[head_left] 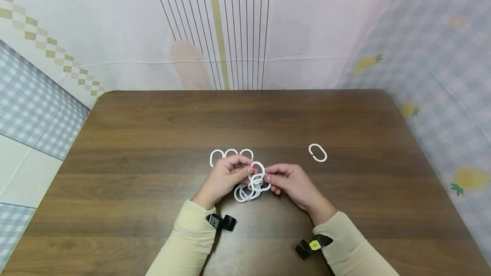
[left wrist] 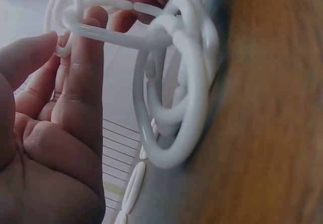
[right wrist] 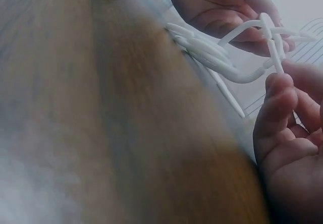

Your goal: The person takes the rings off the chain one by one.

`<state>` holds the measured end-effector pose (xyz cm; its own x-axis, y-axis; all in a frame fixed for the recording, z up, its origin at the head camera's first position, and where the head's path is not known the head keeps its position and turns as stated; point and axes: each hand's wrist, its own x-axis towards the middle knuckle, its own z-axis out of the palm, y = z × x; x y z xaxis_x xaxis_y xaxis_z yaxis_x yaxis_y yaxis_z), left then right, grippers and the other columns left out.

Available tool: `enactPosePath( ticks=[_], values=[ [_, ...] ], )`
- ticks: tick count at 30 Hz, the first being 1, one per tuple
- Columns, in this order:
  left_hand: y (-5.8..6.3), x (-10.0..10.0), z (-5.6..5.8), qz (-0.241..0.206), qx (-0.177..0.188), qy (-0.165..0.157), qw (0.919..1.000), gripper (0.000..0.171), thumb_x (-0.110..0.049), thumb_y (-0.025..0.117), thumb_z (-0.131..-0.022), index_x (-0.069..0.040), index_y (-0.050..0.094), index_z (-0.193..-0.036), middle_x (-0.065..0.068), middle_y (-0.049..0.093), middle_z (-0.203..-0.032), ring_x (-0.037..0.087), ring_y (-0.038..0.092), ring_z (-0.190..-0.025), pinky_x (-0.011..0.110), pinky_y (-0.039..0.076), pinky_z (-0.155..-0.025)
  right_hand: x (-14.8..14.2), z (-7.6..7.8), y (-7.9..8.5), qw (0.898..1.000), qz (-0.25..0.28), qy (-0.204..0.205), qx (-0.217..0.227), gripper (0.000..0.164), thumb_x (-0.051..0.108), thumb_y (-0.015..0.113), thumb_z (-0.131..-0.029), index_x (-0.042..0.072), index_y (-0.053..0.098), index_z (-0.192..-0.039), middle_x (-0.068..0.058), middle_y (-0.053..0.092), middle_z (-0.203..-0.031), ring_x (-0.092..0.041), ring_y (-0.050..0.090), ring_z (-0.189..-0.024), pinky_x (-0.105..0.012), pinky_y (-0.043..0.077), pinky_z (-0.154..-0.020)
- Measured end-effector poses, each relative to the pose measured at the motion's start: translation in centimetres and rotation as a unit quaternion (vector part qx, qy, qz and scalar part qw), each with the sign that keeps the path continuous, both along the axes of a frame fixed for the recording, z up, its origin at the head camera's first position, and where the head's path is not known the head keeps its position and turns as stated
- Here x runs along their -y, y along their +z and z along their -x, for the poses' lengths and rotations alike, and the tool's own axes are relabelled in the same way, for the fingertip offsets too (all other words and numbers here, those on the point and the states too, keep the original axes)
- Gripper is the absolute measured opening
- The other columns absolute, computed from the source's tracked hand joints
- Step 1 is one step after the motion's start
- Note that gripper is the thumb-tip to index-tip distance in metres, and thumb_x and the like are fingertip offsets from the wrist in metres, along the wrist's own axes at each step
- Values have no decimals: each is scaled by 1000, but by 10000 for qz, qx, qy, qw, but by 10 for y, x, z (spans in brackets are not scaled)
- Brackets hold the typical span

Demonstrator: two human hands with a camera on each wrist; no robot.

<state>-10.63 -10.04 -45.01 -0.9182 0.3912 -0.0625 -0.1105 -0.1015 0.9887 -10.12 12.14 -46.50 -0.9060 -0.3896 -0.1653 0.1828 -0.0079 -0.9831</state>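
A chain of several linked white plastic oval rings [head_left: 251, 184] hangs between both hands just above the brown table [head_left: 153, 139], its lower links bunched on the wood. My left hand [head_left: 226, 176] pinches the top ring from the left; in the left wrist view that ring [left wrist: 116, 30] lies across my fingers [left wrist: 83, 82] with more rings [left wrist: 181, 108] dangling. My right hand [head_left: 289, 180] pinches the same cluster from the right; the right wrist view shows the ring [right wrist: 262, 47] at my fingertips [right wrist: 280, 90].
Three more white rings [head_left: 231, 153] lie in a row just behind my left hand. A single white ring [head_left: 317, 153] lies apart at the right. Patterned cloth walls stand behind and beside the table. Black wrist cameras [head_left: 222, 221] sit on both sleeves.
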Motion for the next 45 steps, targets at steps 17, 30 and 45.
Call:
enactPosePath(
  ticks=[17,30,45],
  values=[
    [-5,2,1,-41,-239,114,9996,19,6,62,-95,19,60,-109,4,69,-92,9,68,-79,32,61,-74,-3,1,3,9940,885,-80,645,25,-3,62,-93,-23,55,-106,-10,69,-80,-15,69,-64,-26,59,-58],
    [-7,3,2,-191,-225,60,9995,19,7,64,-93,20,59,-106,10,69,-92,10,68,-81,27,60,-75,-3,2,2,9911,1068,-126,781,9,-2,61,-95,-8,59,-101,-8,68,-79,-16,70,-65,-28,60,-60],
    [-8,4,1,42,-298,96,9995,17,7,67,-91,17,63,-104,3,70,-88,8,67,-79,24,59,-75,-2,3,1,9893,1009,-361,991,5,-3,62,-95,-3,60,-100,-9,68,-81,-17,70,-64,-29,60,-60]
  ],
)
